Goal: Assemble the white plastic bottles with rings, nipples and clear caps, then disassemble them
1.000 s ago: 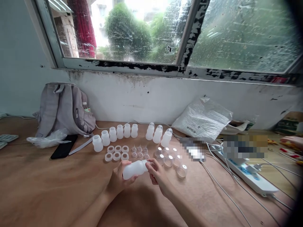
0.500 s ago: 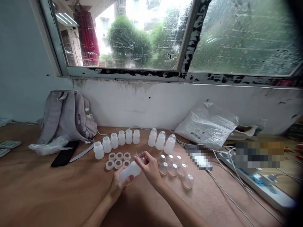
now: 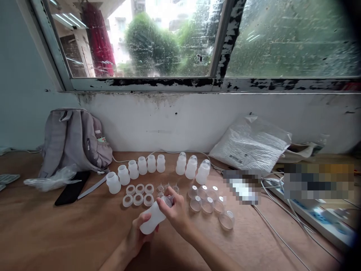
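My left hand (image 3: 138,229) is wrapped round the lower body of a frosted white baby bottle (image 3: 152,219), which tilts with its top toward the upper right. At the bottle's top end, the fingers of my right hand (image 3: 177,211) close on a clear nipple (image 3: 168,201), partly covered by them. Just behind the hands lie more clear nipples (image 3: 160,189), partly hidden. White screw rings (image 3: 138,199) sit in two rows to the left. On the right are several clear dome caps (image 3: 207,205).
Open bottles (image 3: 113,183) stand in a curved row at the back left, with three capped bottles (image 3: 191,168) to their right. A backpack (image 3: 73,141), black phone (image 3: 72,188), plastic packet (image 3: 251,145), cables and a power strip (image 3: 316,216) surround the work area.
Both hands and the bottle have come lower and nearer to me, uncovering the nipples behind. My right fingers have shifted over the bottle's top. The view has also shifted slightly.
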Available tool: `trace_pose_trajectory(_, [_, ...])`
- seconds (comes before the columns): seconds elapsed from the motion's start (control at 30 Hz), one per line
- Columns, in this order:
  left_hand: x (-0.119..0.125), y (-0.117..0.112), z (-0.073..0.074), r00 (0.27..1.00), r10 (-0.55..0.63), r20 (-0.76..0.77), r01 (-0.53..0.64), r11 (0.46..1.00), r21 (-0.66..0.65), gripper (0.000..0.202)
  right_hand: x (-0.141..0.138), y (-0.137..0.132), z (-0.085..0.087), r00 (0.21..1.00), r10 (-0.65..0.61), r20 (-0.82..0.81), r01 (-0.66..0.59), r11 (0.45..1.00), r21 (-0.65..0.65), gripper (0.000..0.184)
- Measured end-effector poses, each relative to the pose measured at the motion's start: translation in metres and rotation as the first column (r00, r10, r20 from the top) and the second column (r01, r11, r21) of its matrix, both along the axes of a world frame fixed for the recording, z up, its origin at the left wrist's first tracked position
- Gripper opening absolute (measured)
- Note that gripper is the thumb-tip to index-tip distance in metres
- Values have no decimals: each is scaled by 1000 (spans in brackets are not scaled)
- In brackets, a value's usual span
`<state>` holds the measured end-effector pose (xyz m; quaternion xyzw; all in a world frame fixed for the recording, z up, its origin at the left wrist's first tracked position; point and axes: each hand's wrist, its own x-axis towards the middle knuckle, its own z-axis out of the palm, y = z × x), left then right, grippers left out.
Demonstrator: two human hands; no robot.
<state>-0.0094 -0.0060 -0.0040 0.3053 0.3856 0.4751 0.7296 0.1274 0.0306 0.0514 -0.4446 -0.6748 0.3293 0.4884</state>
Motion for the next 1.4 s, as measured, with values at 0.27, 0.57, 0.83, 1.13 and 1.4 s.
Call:
trace_pose_trajectory(0.27, [-11, 2, -27, 695, -533, 483, 626, 779, -40, 61, 15, -1, 23, 909, 403, 105, -408, 913, 31, 29])
trace_pose_trajectory(0.57, [-28, 3, -2, 916, -359, 178, 367, 930, -19, 53, 49, 31, 40, 932, 358, 48, -349, 928, -133, 27])
trace_pose_trajectory(0.83, [-18, 11, 3, 984, -176, 36, 177, 984, -27, 50, 52, 12, 64, 943, 297, 147, -280, 952, -127, 41])
trace_pose_trajectory(1.13, [-14, 8, -1, 981, -188, -44, 187, 982, -31, 45, 54, 13, 59, 888, 280, 363, -262, 960, -99, 41])
trace_pose_trajectory(1.4, [-15, 8, 3, 987, -157, -37, 156, 987, -33, 48, 58, 16, 59, 869, 329, 370, -312, 944, -107, 26])
